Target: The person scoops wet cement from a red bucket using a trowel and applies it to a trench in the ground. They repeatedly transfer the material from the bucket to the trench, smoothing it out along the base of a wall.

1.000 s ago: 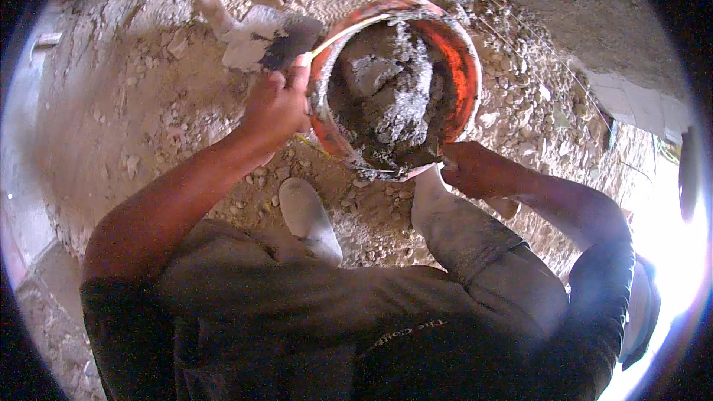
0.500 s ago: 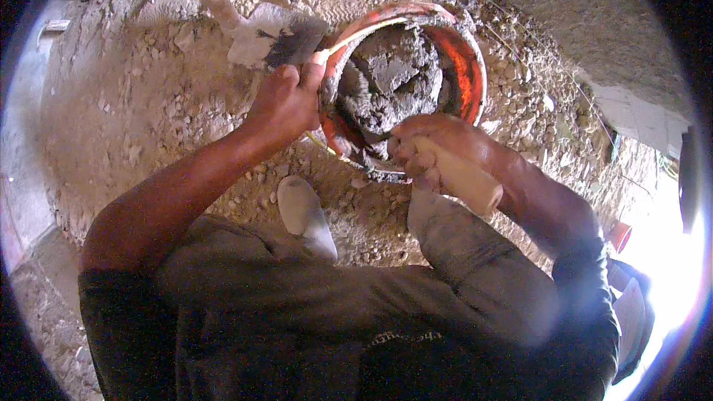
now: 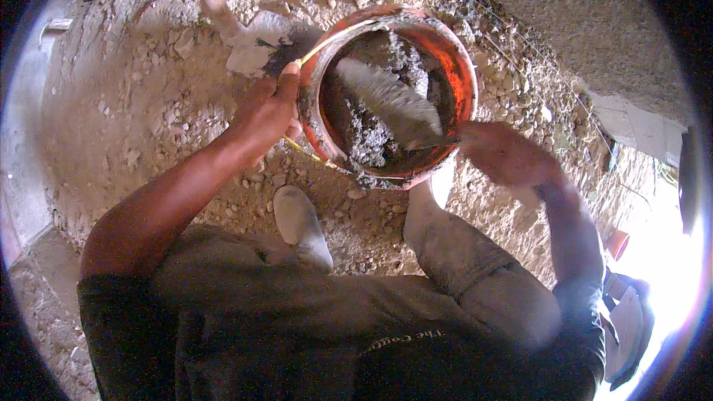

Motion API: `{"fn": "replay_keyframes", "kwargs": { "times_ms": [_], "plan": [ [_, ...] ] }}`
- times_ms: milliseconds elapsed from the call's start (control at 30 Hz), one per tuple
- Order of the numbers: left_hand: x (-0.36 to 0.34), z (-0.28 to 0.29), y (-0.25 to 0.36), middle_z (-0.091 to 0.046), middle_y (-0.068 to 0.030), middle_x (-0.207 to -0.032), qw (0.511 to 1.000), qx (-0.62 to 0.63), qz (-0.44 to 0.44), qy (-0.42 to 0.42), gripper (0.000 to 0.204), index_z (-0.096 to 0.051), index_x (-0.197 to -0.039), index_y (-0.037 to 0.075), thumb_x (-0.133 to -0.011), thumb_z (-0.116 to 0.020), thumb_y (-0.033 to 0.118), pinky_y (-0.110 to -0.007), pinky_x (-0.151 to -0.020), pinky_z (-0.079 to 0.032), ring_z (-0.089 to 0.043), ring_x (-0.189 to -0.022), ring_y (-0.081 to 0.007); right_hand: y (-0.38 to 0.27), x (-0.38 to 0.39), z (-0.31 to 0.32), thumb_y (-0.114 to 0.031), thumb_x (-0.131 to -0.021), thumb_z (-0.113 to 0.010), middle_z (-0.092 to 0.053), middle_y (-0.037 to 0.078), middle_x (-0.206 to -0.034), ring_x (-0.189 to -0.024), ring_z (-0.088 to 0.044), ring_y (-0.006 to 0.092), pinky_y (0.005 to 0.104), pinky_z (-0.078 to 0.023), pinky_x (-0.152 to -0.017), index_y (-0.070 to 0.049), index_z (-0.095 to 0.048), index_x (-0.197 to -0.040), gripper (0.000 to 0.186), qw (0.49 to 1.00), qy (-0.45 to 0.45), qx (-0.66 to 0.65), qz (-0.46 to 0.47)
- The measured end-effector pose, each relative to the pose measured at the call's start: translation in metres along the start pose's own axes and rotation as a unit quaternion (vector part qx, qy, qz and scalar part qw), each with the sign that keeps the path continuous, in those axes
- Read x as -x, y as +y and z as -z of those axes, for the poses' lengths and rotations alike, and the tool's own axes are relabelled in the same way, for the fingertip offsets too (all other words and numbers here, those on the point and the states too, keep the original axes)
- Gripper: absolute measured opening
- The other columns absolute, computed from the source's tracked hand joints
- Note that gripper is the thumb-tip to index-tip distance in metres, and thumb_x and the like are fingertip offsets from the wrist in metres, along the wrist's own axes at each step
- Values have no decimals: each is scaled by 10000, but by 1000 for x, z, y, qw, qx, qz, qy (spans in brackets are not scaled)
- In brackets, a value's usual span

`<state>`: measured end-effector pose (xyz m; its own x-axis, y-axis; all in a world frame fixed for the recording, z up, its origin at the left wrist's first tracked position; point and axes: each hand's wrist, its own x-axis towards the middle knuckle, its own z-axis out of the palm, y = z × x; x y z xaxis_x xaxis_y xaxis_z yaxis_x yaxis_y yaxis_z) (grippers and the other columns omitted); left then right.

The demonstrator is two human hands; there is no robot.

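An orange bucket [image 3: 466, 85] with a mortar-smeared rim stands on the ground before me, holding wet grey mortar [image 3: 369, 139]. My left hand [image 3: 264, 115] is closed around the bucket's thin yellow handle [image 3: 327, 43] at the left side of the rim. At the right rim, my right hand [image 3: 509, 154] grips a trowel, somewhat blurred by motion. The trowel blade [image 3: 394, 104] reaches leftward across the inside of the bucket, above the mortar. Its grip is mostly hidden in my fist.
A shovel [image 3: 256, 43] with a wooden shaft lies left of the bucket, its blade near the rim. Stony dirt [image 3: 171, 96] surrounds everything. My two shoes stand just below the bucket. A concrete wall [image 3: 594, 15] runs along the upper right. A small orange container [image 3: 617, 243] sits far right.
My right hand has moved right, out of the bucket to its rim, and the trowel blade now shows lengthwise. The large mortar lump seen before is gone from view. Bucket and left hand shifted slightly left.
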<state>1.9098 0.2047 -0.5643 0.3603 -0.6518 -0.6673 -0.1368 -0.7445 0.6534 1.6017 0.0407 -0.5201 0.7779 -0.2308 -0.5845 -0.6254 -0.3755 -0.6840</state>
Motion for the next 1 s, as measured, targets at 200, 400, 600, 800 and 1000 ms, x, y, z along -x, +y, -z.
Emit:
{"fn": "replay_keyframes", "kwargs": {
  "times_ms": [200, 400, 600, 800, 1000],
  "plan": [
    [1, -5, -17, -492, -42, -593, 998, 62, -2, 3, 489, -495, -777, 65, -941, -386, 513, -292, -450, -425, -519, -493, -149, -18, -6, 19, -180, -865, -467, -644, 162, -786, -766, -643, 333, 486, -514, -666, -78, -596, -970, 195, 900, 25, 428, -79],
    [7, -10, 5, -510, -46, -615, 999, 51, -6, 3, 528, -504, -753, 47, -932, -389, 530, -291, -471, -443, -548, -517, -162, 0, 3, 28, -80, -815, -516, -632, 132, -909, -776, -642, 299, 445, -508, -655, -106, -552, -1080, 269, 858, 134, 484, -107],
    [8, -19, 18, -590, -159, -594, 999, -26, -36, 27, 616, -598, -790, -65, -958, -347, 472, -412, -568, -470, -623, -587, -286, -11, -42, -50, -121, -828, -513, -601, 217, -816, -761, -621, 388, 482, -512, -654, -46, -523, -1030, 216, 946, 10, 308, -103],
    [-7, -38, 8, -584, -147, -589, 987, -31, -152, 41, 585, -584, -814, -65, -961, -349, 450, -395, -526, -465, -598, -519, -271, -4, -17, -63, -178, -810, -594, -566, 256, -876, -848, -571, 416, 489, -462, -746, -1, -493, -1000, 278, 986, 39, 162, 15],
    [11, -34, 34, -587, -90, -613, 998, 55, -5, 3, 556, -581, -899, -28, -961, -340, 469, -354, -485, -467, -563, -446, -191, 3, 0, -58, -180, -823, -535, -518, 181, -766, -714, -559, 394, 466, -470, -637, -31, -481, -890, 172, 996, 52, 73, 6]
  ]
}}
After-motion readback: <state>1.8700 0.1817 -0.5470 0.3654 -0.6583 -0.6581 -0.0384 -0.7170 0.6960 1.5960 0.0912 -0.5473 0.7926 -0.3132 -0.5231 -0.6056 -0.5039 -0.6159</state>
